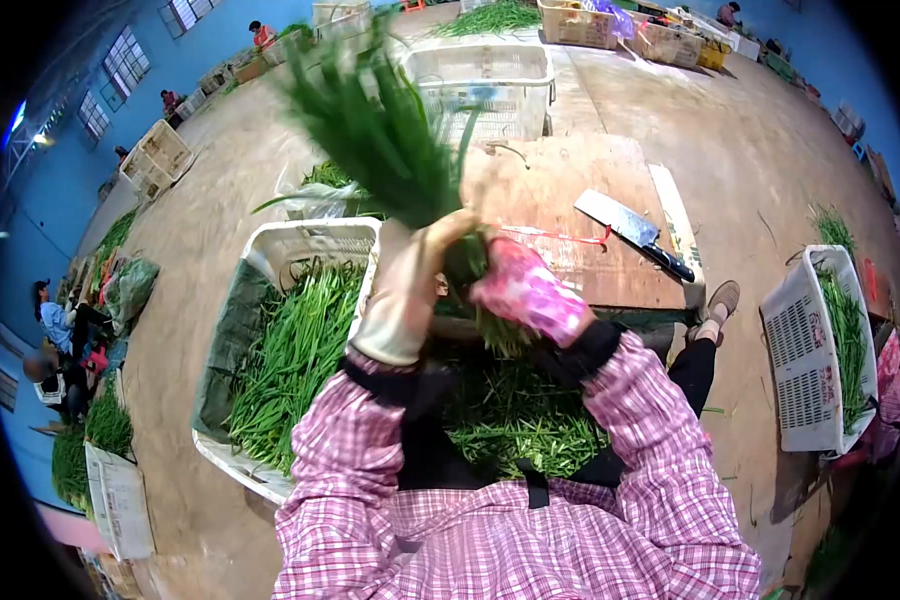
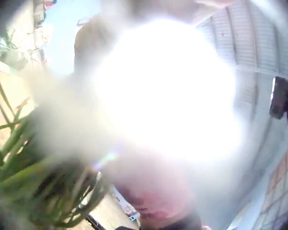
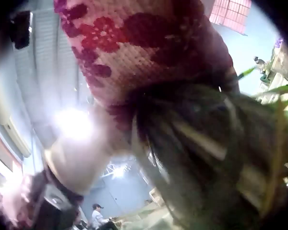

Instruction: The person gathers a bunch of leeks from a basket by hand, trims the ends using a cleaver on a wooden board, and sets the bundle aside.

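Hands (image 1: 532,290) around green bunch (image 1: 465,262), leaves (image 1: 380,140) fanned beyond

- The head view is brightly lit, with fisheye curvature and black corners.
- Motion blur smears the raised green leaves (image 1: 370,130), while the cleaver (image 1: 618,218) looks fairly sharp.
- White glare (image 2: 168,91) floods the middle of the left wrist view, washing out detail.
- In the right wrist view, a light (image 3: 74,123) flares hazily; the stalks (image 3: 206,148) are shadowed and soft.
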`<state>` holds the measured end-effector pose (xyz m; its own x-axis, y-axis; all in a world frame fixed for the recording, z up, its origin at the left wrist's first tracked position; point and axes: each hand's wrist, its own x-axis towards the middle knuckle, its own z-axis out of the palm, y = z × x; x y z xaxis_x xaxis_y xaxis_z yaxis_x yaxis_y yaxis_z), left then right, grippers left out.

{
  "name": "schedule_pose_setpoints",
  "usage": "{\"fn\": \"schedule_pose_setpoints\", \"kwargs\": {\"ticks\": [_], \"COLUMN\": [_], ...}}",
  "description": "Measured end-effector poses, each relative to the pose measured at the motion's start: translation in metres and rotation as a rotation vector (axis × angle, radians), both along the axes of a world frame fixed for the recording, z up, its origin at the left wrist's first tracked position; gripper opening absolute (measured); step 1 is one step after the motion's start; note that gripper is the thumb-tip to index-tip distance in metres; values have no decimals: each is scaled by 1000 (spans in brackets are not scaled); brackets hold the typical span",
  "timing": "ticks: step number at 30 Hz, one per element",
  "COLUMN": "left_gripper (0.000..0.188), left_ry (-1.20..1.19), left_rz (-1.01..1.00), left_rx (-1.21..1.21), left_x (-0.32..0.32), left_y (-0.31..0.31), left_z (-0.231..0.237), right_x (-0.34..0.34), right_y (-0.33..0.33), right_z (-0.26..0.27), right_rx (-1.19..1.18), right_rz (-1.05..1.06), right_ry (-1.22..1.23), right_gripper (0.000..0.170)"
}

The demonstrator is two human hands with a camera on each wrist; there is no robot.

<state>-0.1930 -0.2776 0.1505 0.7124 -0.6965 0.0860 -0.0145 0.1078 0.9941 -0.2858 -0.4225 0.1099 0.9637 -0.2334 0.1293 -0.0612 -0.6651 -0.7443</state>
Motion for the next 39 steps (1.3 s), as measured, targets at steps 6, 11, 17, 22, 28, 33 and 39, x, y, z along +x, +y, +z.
{"fn": "schedule_pose_setpoints", "kwargs": {"ticks": [6, 11, 17, 22, 28, 33, 39], "left_gripper": [21, 28, 47, 41, 25, 20, 33], "left_ry": [541, 494, 253, 147, 112, 93, 192], "left_rz": [261, 191, -274, -428, -709, -805, -627], "left_rx": [-317, -578, -872, -839, -795, -777, -764], "left_x": [-2, 11, -6, -8, -12, -20, -22], "left_y": [89, 139, 143, 139, 117, 92, 99], "left_z": [-45, -114, -131, -127, -121, -125, -131], "right_x": [-94, -136, -134, -123, -101, -80, -85], "right_y": [-38, -44, -30, -36, -21, 4, 7], "right_z": [-38, -67, -102, -123, -162, -146, -164], "right_rx": [329, 97, 310, 595, 811, 871, 980], "right_rz": [-166, -72, -13, 0, 281, 379, -85], "right_ry": [-86, 181, 238, 183, 30, 244, 176], "right_gripper": [40, 29, 32, 46, 48, 45, 29]}}
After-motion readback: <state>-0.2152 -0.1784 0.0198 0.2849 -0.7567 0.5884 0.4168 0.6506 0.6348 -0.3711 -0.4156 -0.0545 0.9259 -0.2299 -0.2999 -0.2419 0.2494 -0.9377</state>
